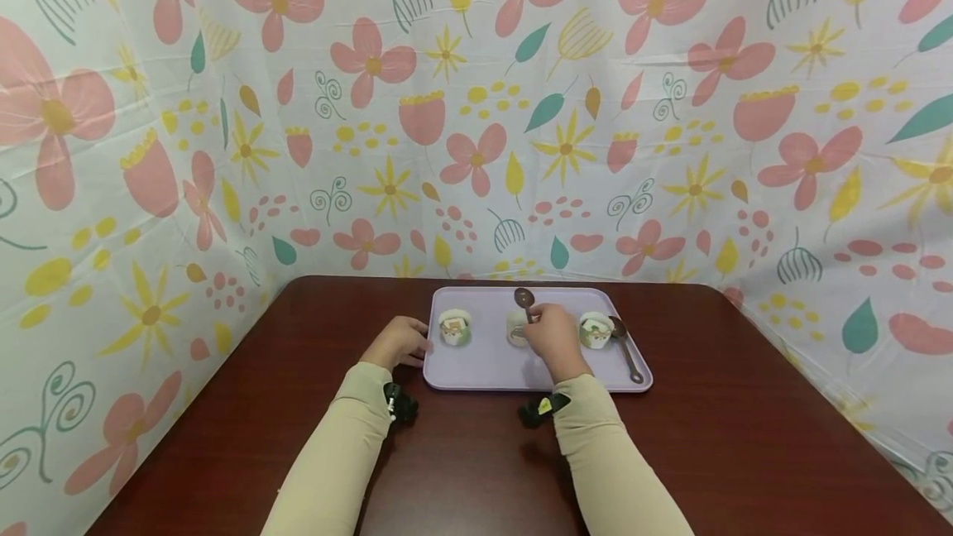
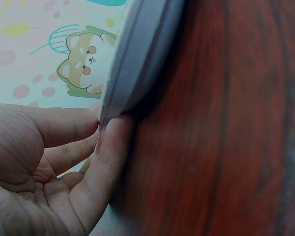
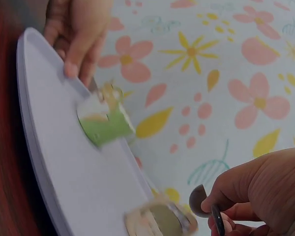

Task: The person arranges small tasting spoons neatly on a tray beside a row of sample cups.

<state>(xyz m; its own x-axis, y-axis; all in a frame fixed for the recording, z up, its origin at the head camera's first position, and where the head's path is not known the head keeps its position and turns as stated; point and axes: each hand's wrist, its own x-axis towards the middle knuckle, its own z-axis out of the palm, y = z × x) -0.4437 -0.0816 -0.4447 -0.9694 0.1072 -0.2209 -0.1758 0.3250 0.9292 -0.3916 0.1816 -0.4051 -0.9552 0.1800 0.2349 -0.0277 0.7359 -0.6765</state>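
A lilac tray (image 1: 476, 370) lies on the table, and my left hand (image 1: 399, 342) pinches its left rim between thumb (image 2: 71, 125) and fingers. A small printed paper cup (image 1: 455, 327) stands near that side. My right hand (image 1: 557, 339) grips a brown spoon (image 1: 524, 297) at the middle cup (image 1: 516, 329), the bowl of the spoon pointing away from me. Fingers partly cover this cup, and its contents cannot be made out. On the right stands a third cup (image 1: 596, 330) with a second brown spoon (image 1: 629, 354) lying beside it on the tray.
The tray sits by the far edge of a dark red-brown wooden table (image 1: 476, 470). A flower-printed curtain (image 1: 476, 155) hangs behind the table and along its sides. Both wrists carry a small black camera band (image 1: 402, 405).
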